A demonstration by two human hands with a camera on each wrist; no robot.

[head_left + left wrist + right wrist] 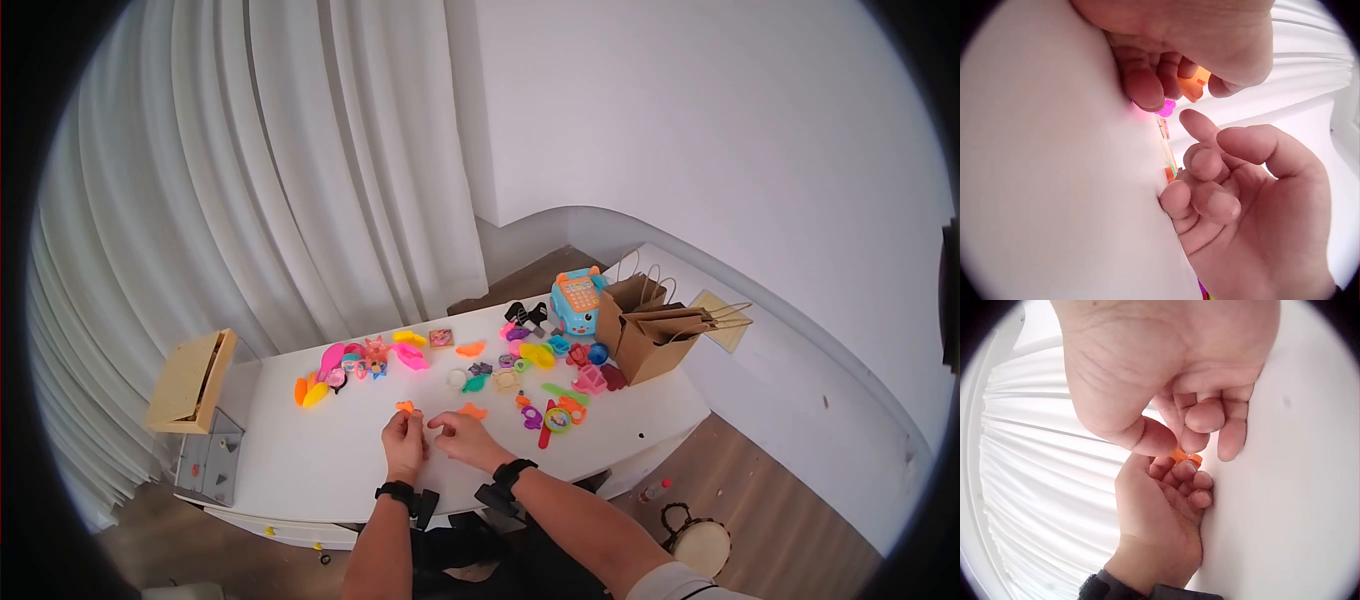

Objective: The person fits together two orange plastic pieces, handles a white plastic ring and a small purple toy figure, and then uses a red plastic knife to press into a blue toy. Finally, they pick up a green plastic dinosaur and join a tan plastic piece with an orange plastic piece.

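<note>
My left hand (403, 445) pinches a small orange toy piece (404, 406) between thumb and finger, low over the white table. The left wrist view shows this orange piece (1194, 85) poking out past the fingertips, most of it covered by the hand. Close by on its right, my right hand (462, 442) has loosely bent fingers with nothing between them; thumb and forefinger stand apart in the left wrist view. Just beyond the right hand lies another orange piece (473, 411). In the right wrist view, the right hand (1172, 369) overlaps part of the left hand (1163, 503).
Colourful plastic toys, among them a pink one (410, 356) and a yellow one (537, 355), spread over the white table (300, 455). A blue toy cash register (576, 303) and brown paper bags (650, 345) stand at the right. A wooden box (195, 380) is at the left end.
</note>
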